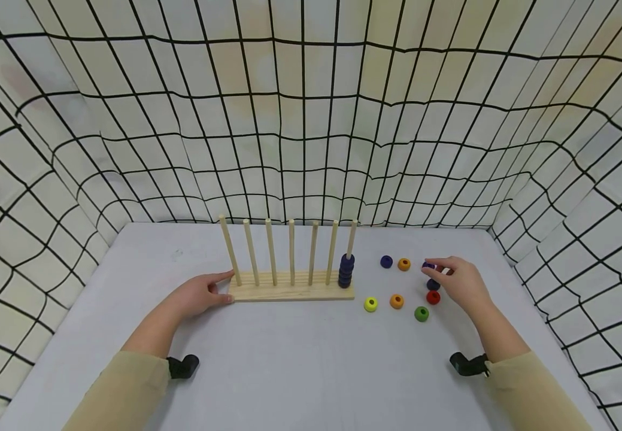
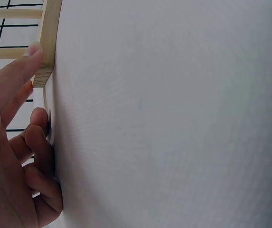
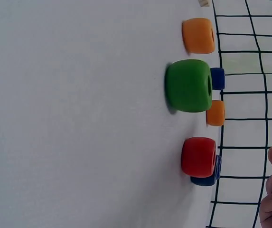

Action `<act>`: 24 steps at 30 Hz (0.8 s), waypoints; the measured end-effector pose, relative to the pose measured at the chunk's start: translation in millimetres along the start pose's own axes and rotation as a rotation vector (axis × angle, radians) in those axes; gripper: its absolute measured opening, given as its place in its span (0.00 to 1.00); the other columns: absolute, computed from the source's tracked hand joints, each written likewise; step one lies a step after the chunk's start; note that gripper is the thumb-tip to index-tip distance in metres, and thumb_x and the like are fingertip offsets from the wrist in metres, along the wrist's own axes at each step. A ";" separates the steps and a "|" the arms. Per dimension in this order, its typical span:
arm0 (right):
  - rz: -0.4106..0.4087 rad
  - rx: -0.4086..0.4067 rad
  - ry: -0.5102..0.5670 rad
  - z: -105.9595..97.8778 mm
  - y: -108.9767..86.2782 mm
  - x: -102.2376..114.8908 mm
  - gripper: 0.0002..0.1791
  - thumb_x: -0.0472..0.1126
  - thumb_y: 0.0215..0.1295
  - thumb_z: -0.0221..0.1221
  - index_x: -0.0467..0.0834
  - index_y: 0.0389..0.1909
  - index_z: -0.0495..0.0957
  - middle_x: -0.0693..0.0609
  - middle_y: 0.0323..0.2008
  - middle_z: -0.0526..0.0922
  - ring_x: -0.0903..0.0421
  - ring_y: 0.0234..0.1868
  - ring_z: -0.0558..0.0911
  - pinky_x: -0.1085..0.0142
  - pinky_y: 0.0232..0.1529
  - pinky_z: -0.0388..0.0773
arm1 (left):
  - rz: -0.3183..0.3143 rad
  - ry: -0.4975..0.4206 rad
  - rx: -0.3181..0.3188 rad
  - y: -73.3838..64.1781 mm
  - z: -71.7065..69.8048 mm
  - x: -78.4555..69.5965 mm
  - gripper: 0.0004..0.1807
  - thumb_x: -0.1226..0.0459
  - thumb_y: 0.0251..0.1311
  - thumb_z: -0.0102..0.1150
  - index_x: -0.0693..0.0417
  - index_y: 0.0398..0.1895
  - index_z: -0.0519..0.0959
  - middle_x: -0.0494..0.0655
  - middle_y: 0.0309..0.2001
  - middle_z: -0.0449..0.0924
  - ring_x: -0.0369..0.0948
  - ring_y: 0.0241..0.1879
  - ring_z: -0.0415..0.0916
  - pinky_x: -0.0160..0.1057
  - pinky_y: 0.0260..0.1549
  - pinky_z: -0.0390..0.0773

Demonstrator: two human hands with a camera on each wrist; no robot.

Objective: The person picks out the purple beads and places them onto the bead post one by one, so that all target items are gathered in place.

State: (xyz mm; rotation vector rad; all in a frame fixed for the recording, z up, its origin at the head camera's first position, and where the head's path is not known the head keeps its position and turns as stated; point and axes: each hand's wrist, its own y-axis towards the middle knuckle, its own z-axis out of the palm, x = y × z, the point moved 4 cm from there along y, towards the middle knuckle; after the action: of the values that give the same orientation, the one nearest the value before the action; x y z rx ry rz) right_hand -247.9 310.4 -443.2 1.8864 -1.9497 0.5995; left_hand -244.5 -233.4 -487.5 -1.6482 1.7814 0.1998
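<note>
My left hand grips the left end of a wooden peg rack, thumb at its front edge and index finger behind. Several upright pegs stand on the rack, and a stack of dark blue beads sits on the rightmost one. To the right, my right hand pinches a dark blue bead between thumb and index finger, above the table; that bead is hidden in the right wrist view. Just below this hand lie another dark blue bead and a red bead.
Loose beads lie right of the rack: a dark blue bead, two orange beads, a yellow bead and a green bead. The white table is bordered by a black grid net at its back and sides.
</note>
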 end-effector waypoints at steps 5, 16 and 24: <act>0.018 0.020 -0.019 1.5 -1.0 -12.7 0.26 0.55 0.68 0.61 0.45 0.61 0.79 0.44 0.48 0.79 0.47 0.44 0.72 0.62 0.33 0.72 | -0.004 0.004 0.001 1.1 0.1 0.9 0.41 0.50 0.60 0.68 0.47 0.75 0.64 0.48 0.30 0.68 0.43 0.30 0.64 0.42 0.30 0.63; 0.022 0.067 -0.028 5.2 -1.3 -35.4 0.27 0.57 0.68 0.61 0.43 0.59 0.80 0.40 0.51 0.79 0.45 0.46 0.73 0.60 0.36 0.70 | -0.001 0.006 0.002 -0.6 1.2 0.0 0.40 0.50 0.60 0.68 0.47 0.74 0.65 0.48 0.30 0.68 0.43 0.30 0.63 0.42 0.30 0.62; 0.055 0.136 -0.021 8.4 0.6 -44.9 0.28 0.56 0.67 0.62 0.42 0.60 0.79 0.42 0.45 0.78 0.46 0.43 0.72 0.61 0.35 0.70 | -0.015 0.001 -0.004 -2.1 0.6 -1.7 0.40 0.50 0.60 0.68 0.46 0.74 0.65 0.48 0.30 0.68 0.43 0.30 0.63 0.42 0.30 0.62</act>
State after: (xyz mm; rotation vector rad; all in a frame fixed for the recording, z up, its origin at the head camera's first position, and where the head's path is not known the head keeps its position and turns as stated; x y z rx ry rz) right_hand -246.2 343.8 -474.3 1.9312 -2.0258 0.7484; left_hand -242.3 -232.1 -486.2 -1.6634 1.7699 0.1960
